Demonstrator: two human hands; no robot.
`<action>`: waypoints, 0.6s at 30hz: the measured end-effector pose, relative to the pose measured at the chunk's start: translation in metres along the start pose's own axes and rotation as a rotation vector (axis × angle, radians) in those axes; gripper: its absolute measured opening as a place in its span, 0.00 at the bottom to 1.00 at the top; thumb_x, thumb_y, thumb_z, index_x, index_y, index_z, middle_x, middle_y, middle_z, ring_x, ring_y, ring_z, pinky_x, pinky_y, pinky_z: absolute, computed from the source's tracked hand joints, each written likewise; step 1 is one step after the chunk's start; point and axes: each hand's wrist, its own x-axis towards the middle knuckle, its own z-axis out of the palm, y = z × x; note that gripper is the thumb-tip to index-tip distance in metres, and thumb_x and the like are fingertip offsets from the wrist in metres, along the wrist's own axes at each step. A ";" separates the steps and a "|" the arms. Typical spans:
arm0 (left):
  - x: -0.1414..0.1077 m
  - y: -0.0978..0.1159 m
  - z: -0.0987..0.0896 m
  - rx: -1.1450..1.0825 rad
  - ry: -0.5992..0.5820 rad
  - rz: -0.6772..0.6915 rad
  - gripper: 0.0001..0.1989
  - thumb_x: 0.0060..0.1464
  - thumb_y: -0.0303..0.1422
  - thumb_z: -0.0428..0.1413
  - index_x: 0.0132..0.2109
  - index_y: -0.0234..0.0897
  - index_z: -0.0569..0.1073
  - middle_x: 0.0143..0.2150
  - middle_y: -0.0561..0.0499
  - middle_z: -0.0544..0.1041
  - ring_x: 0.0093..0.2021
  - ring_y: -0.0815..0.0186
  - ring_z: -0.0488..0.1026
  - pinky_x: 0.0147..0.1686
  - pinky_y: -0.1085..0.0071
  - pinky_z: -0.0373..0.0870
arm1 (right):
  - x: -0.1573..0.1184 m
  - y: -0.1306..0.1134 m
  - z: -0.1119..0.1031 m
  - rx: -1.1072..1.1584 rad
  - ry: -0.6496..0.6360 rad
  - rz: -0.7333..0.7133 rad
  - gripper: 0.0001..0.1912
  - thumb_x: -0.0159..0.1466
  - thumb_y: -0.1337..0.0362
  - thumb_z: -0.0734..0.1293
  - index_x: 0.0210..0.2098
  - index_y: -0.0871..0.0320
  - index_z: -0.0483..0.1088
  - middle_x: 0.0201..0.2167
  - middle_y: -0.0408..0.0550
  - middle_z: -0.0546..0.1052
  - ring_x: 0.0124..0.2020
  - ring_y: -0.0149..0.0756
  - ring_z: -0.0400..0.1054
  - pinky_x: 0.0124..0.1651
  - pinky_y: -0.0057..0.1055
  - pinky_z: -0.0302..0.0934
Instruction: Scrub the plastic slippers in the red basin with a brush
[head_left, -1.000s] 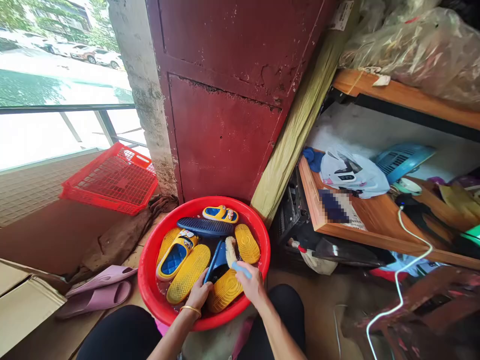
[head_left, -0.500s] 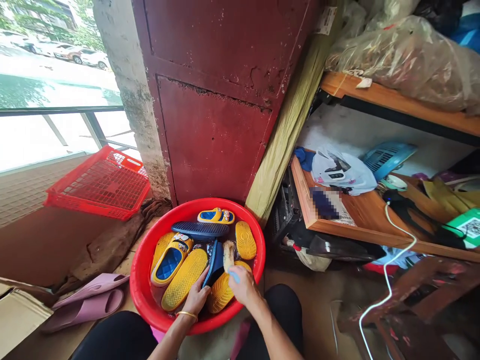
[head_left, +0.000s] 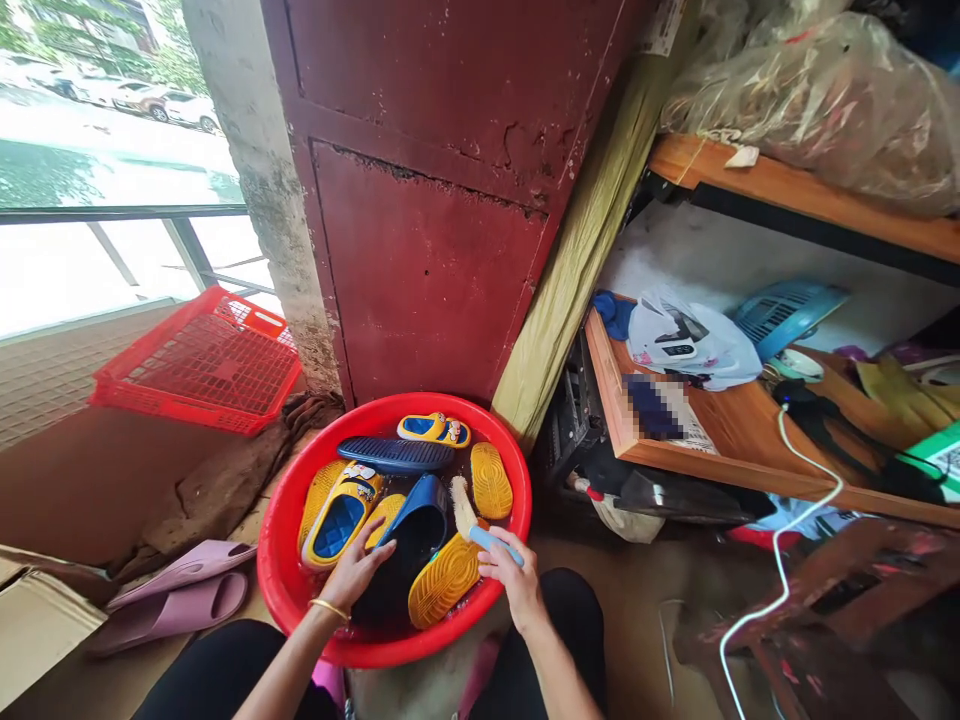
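Observation:
A red basin [head_left: 271, 560] of water stands between my knees with slippers in it. My left hand [head_left: 358, 572] is over its left side, fingers spread, at the edge of a dark blue slipper [head_left: 424, 505] whose strap faces up. I cannot tell whether the fingertips touch it. My right hand [head_left: 517, 575] grips a scrub brush [head_left: 495, 543] by its light blue handle, pale bristles pointing into the basin. Below the brush lies a yellow slipper [head_left: 446, 582], sole up. Around them are a yellow slipper with blue insole [head_left: 341, 515] and a dark blue slipper sole [head_left: 394, 455].
A red plastic crate [head_left: 202, 360] sits at the left by the window. Pink slippers [head_left: 172, 610] lie on the floor left of the basin. A maroon door [head_left: 427, 270] rises behind it. To the right, a wooden shelf [head_left: 720, 460] holds bags, and a white cable [head_left: 776, 560] hangs down.
The blue slipper, held on edge before, now lies lower with its strap up. My left hand has moved left and its fingers have spread. The brush has tilted, its handle swinging right.

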 end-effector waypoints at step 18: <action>0.016 0.019 0.076 0.424 0.069 0.138 0.18 0.56 0.44 0.53 0.39 0.34 0.78 0.40 0.40 0.80 0.48 0.49 0.76 0.51 0.60 0.68 | 0.004 0.022 0.001 -0.001 0.031 -0.005 0.37 0.50 0.41 0.75 0.47 0.63 0.77 0.36 0.56 0.82 0.35 0.46 0.78 0.35 0.37 0.75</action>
